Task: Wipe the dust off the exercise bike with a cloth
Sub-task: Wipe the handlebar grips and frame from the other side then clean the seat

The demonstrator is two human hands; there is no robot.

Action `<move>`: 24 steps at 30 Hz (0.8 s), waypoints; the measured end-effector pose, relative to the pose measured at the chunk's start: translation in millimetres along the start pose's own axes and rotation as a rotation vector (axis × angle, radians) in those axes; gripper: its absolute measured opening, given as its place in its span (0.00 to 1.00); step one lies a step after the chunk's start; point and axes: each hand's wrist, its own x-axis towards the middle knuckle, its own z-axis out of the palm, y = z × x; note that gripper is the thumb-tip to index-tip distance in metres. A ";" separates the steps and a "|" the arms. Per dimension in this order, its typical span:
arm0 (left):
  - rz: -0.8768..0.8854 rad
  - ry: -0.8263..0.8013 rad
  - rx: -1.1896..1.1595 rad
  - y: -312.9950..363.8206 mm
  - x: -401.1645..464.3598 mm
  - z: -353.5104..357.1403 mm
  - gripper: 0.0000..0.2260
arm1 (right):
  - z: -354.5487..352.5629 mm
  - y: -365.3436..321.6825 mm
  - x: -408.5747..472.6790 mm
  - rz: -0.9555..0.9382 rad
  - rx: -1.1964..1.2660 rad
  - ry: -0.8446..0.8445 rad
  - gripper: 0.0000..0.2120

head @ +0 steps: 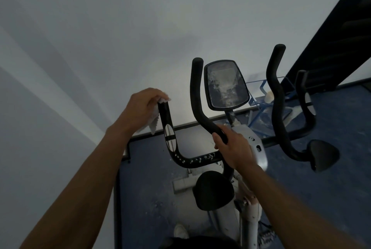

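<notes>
The exercise bike (249, 216) stands below me, with black handlebars, a dusty console screen (225, 84) and a black saddle (213, 189). My left hand (143, 106) grips a white cloth (154, 122) wrapped round the top end of the left handlebar (170, 138). My right hand (232, 146) holds the lower bend of the inner left upright grip (197, 92). White dust specks lie on the horizontal bar (196, 159) between the two hands. The right handlebars (277, 92) are untouched.
A pale wall fills the upper and left view, close to the bike. The floor is dark blue and dusty. A blue wire rack (263, 106) stands behind the console, a dark slatted door (337, 34) at the far right. A white shoe (180, 230) shows at the bottom.
</notes>
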 end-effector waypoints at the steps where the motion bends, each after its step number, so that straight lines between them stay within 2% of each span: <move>1: -0.056 0.031 -0.006 -3.2 -4.6 1.9 0.13 | 0.3 0.6 0.3 0.001 0.003 0.001 0.23; 5: -0.265 0.219 -0.042 -6.7 -29.8 16.3 0.11 | -0.1 0.1 0.7 0.002 -0.006 0.011 0.23; 9: -0.270 0.487 -0.110 10.5 -36.6 31.9 0.05 | -0.5 0.0 0.0 0.008 -0.003 0.012 0.23; 14: -0.188 0.502 -0.039 10.3 -64.1 62.8 0.04 | -1.4 -1.6 -0.3 0.003 -0.002 0.015 0.24; 18: -0.136 0.593 -0.009 14.2 -52.0 52.5 0.02 | -3.0 -3.9 -2.4 0.005 0.005 0.025 0.23; 20: -0.112 0.589 -0.002 16.8 -42.8 48.0 0.03 | -4.0 -5.6 -3.2 0.002 0.011 0.025 0.23; 24: -0.232 0.480 -0.093 14.6 -63.7 59.9 0.05 | -4.6 -7.8 -4.5 0.006 0.014 0.021 0.24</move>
